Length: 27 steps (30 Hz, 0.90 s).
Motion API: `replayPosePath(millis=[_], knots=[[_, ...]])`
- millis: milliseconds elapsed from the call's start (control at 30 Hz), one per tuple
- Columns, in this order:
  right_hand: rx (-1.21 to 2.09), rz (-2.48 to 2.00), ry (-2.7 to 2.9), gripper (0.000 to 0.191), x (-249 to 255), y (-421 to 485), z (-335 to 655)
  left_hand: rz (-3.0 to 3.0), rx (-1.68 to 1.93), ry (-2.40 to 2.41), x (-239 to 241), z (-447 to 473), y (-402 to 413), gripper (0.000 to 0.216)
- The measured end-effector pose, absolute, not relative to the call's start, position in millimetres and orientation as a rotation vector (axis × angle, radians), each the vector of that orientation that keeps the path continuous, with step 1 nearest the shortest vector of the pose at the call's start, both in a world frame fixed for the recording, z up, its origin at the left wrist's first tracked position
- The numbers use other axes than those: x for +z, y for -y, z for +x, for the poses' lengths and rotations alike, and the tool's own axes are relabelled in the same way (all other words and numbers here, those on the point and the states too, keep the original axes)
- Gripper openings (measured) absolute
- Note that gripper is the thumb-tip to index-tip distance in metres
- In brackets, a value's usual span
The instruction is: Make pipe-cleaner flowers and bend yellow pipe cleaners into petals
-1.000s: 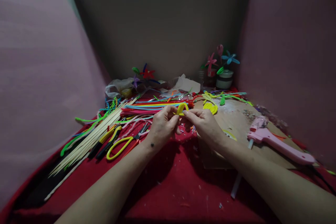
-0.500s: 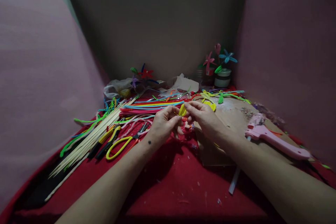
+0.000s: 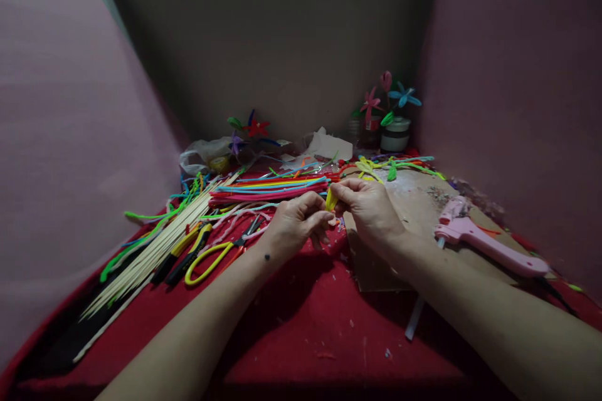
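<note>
My right hand (image 3: 371, 207) pinches a small folded piece of yellow pipe cleaner (image 3: 331, 199) between thumb and fingers, above the middle of the table. My left hand (image 3: 294, 219) is closed at the near end of the same piece, its thumb and fingertips together. The fingers hide part of the yellow piece. Left of my left hand lie scissors (image 3: 207, 266) with yellow handles, and pliers (image 3: 190, 254) with black and yellow grips. A bundle of coloured pipe cleaners (image 3: 273, 187) is just beyond my hands.
Wooden sticks (image 3: 150, 250) lie in a bunch at the left. On the right, a pink glue gun (image 3: 489, 241) rests on cardboard (image 3: 418, 200), a glue stick (image 3: 414, 319) pointing towards me. Pipe-cleaner flowers (image 3: 404, 95) stand in jars at the back. Red cloth (image 3: 301, 326) covers the table.
The yellow piece has turned more upright between my fingers. Yellow loops that showed beyond my right hand are no longer visible. The view has shifted slightly.
</note>
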State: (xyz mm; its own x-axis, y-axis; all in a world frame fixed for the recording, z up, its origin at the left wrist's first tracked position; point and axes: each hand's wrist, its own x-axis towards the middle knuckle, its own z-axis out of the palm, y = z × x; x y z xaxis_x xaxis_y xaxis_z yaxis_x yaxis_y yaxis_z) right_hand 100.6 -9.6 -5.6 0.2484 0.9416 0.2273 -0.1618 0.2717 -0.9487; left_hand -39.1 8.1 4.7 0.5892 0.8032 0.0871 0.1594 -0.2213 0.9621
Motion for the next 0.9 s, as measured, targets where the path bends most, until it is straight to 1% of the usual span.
replayPosePath(millis=[167, 300, 367, 500, 567, 633, 667, 767, 900], knots=[[0.983, -0.936, 0.96, 0.02, -9, 7, 100, 1.749, 0.754, -0.797, 4, -40, -8, 0.015], [1.178, -0.875, 0.981, 0.027, -10, 7, 97, 1.658, 0.773, -0.813, 5, -40, -11, 0.015], [1.255, -0.881, 1.01, 0.027, -13, 7, 96, 1.635, 0.789, -0.82, 5, -39, -12, 0.015], [1.216, -0.967, 1.044, 0.023, -17, 7, 95, 1.62, 0.777, -0.882, 7, -40, -14, 0.016], [1.181, -1.01, 1.049, 0.023, -16, 8, 94, 1.625, 0.75, -0.944, 10, -43, -15, 0.02], [1.155, -1.036, 1.059, 0.022, -13, 9, 93, 1.653, 0.775, -1.004, 16, -48, -17, 0.024], [1.157, -1.04, 1.074, 0.021, -11, 10, 91, 1.668, 0.811, -1.021, 18, -50, -19, 0.022], [1.231, -1.051, 1.174, 0.017, -7, 14, 87, 1.647, 0.88, -0.967, 23, -56, -23, 0.018], [1.272, -1.067, 1.321, 0.017, -9, 16, 84, 1.558, 0.815, -0.836, 19, -58, -26, 0.019]])
